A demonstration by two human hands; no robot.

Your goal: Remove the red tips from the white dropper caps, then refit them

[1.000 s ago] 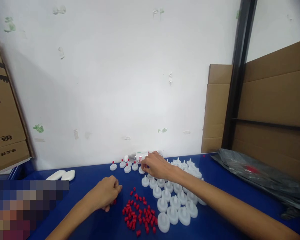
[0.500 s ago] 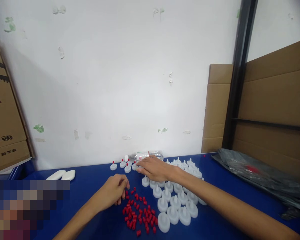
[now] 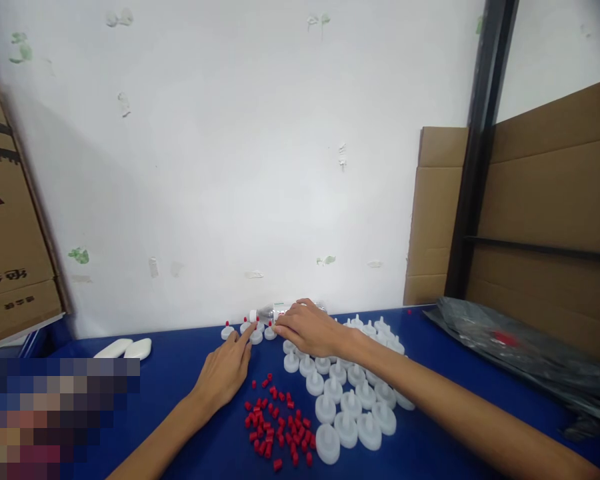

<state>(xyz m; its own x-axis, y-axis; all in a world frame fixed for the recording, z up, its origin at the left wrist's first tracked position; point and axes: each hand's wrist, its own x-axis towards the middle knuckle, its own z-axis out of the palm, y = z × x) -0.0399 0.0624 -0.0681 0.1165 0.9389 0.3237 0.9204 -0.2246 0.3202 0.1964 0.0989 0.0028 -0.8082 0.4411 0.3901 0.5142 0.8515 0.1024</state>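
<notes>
My left hand [image 3: 224, 368] reaches forward with the index finger stretched out. Its fingertip is at a white nozzle lid [image 3: 256, 337] in the small group topped with red tips; whether it presses the red tip is unclear. Palm down, my right hand [image 3: 310, 328] extends its fingers to the left, close beside another red-tipped lid [image 3: 271, 333]. Under and behind that hand stand many bare white nozzle lids [image 3: 347, 430], spouts up. Loose small red caps [image 3: 281, 427] lie scattered between my forearms.
A clear plastic bottle [image 3: 266, 313] lies on its side against the wall, partly behind my right hand. White rounded pieces [image 3: 137, 349] rest at the left. Grey plastic bags [image 3: 480, 340] and cardboard [image 3: 545, 193] stand right; a carton [image 3: 15, 233] is at left.
My left hand has moved forward from beside the loose red caps to the red-tipped lids, its index finger now extended. My right hand has stayed nearly in place.
</notes>
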